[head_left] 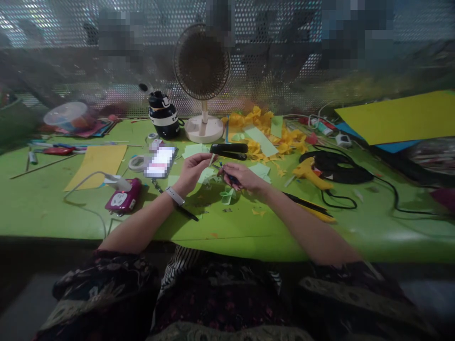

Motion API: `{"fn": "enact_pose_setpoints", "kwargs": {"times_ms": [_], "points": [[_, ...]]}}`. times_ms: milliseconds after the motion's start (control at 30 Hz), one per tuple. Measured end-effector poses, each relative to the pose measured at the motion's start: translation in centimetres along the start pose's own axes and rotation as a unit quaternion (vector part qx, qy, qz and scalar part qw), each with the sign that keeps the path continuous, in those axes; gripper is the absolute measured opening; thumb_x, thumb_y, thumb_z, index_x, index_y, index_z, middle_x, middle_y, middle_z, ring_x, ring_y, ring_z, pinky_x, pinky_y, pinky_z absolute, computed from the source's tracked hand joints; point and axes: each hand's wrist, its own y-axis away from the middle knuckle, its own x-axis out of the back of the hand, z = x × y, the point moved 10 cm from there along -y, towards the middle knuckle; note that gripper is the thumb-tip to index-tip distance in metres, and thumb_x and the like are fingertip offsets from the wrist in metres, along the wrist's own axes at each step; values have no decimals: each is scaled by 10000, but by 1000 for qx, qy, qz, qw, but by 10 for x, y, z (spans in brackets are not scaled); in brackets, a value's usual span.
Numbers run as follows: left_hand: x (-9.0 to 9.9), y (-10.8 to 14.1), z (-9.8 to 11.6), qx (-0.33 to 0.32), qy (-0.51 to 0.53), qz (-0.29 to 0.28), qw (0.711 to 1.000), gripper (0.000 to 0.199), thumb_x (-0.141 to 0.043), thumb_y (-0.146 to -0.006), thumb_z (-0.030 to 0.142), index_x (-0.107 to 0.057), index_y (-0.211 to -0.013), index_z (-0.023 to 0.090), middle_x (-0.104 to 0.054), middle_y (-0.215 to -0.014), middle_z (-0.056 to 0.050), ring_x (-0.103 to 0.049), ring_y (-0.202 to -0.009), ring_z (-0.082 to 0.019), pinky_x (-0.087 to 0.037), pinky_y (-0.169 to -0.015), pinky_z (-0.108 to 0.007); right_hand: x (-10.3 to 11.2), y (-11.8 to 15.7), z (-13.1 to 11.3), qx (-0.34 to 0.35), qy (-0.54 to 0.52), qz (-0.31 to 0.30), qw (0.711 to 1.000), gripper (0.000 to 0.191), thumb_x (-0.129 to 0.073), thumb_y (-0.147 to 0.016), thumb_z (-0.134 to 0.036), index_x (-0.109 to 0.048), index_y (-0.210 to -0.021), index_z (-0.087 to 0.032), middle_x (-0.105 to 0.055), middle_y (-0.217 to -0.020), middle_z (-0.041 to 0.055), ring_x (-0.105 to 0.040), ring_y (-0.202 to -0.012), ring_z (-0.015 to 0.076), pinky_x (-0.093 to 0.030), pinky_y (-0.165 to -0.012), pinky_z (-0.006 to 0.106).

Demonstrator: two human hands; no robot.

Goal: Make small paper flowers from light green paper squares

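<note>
Near the middle of the green table, my left hand [194, 170] pinches a small pale strip of paper [212, 159] between its fingertips. My right hand [239, 176] is closed around small scissors [232, 178], whose handle shows dark blue between the fingers; the blades point toward the left hand. A black stapler [229, 150] lies just beyond both hands. Pale green paper pieces [261, 171] are spread around and partly under the hands. Below my right hand sits a light green paper shape with several lobes [227, 194].
A phone [160, 162], tape roll [137, 163] and purple power adapter [124, 196] lie left. Behind stand a dark bottle [165, 121] and white fan [204, 128]. Orange-yellow paper [284, 142], a yellow glue gun [311, 174] and black cable [396, 194] are at right.
</note>
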Motion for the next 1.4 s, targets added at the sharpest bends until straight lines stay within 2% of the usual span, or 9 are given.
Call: {"fn": "enact_pose_setpoints", "kwargs": {"times_ms": [200, 433, 567, 667, 733, 800, 900, 1133, 1400], "points": [[-2, 1, 4, -2, 33, 0, 999, 177, -870, -696, 327, -802, -812, 212, -796, -849, -41, -739, -804, -154, -578, -874, -333, -1, 0, 0, -16, 6, -2, 1000, 234, -461, -1058, -276, -611, -909, -174, -564, -613, -25, -421, -418, 48, -279, -377, 169], [-6, 4, 13, -15, -8, -4, 1000, 198, -865, -728, 360, -791, -814, 197, -784, -833, -48, -730, -785, -147, -591, -836, -329, -3, -2, -1, -17, 25, -15, 999, 225, -446, -1060, -247, -604, -921, -168, -612, -662, -8, -485, -439, 51, -285, -378, 168], [-9, 6, 18, -16, -13, 2, 1000, 209, -869, -719, 369, -783, -791, 193, -774, -801, -39, -714, -750, -137, -588, -796, -314, -3, -3, -2, 5, 39, -17, 999, 210, -488, -1047, -296, -616, -933, -174, -625, -679, 4, -543, -486, 68, -299, -379, 168], [-11, 7, 21, -17, -21, 13, 1000, 220, -868, -713, 382, -769, -755, 190, -763, -777, -31, -698, -733, -133, -579, -783, -307, 1, -4, -5, 37, 71, 5, 997, 176, -528, -1026, -315, -631, -979, -181, -621, -697, 10, -561, -530, 91, -411, -432, 197], [-11, 8, 21, -15, -26, 22, 999, 225, -865, -713, 384, -760, -744, 187, -757, -768, -26, -690, -731, -131, -572, -786, -305, 6, -5, -10, 74, 99, 39, 992, 140, -587, -993, -319, -614, -1032, -188, -629, -742, 7, -584, -576, 107, -496, -501, 229], [-10, 9, 20, -13, -26, 30, 999, 231, -866, -713, 384, -757, -745, 182, -754, -766, -26, -686, -732, -129, -568, -792, -304, 10, -4, -15, 115, 136, 75, 981, 180, -624, -968, -344, -591, -1067, -197, -643, -794, 5, -610, -605, 117, -543, -565, 260], [-10, 9, 18, -9, -21, 28, 999, 240, -866, -715, 393, -766, -765, 180, -762, -792, -36, -691, -749, -132, -569, -803, -309, 12, -2, -18, 148, 193, 105, 964, 223, -585, -985, -405, -588, -1082, -204, -651, -781, 1, -627, -578, 124, -547, -596, 280], [-5, 7, 16, -22, -29, 48, 998, 312, -921, -623, 410, -758, -739, 170, -749, -753, -22, -667, -693, -117, -560, -729, -282, 15, -3, -15, 151, 241, 110, 952, 318, -468, -1029, -475, -619, -1092, -202, -680, -767, 21, -637, -580, 145, -530, -629, 292], [-9, 10, 21, -39, -45, 32, 998, 229, -892, -681, 373, -770, -756, 195, -756, -772, -24, -672, -709, -126, -570, -726, -295, 19, -6, -12, 164, 241, 111, 950, 329, -462, -1034, -463, -635, -1140, -204, -695, -800, 29, -653, -672, 156, -537, -703, 312]]}}
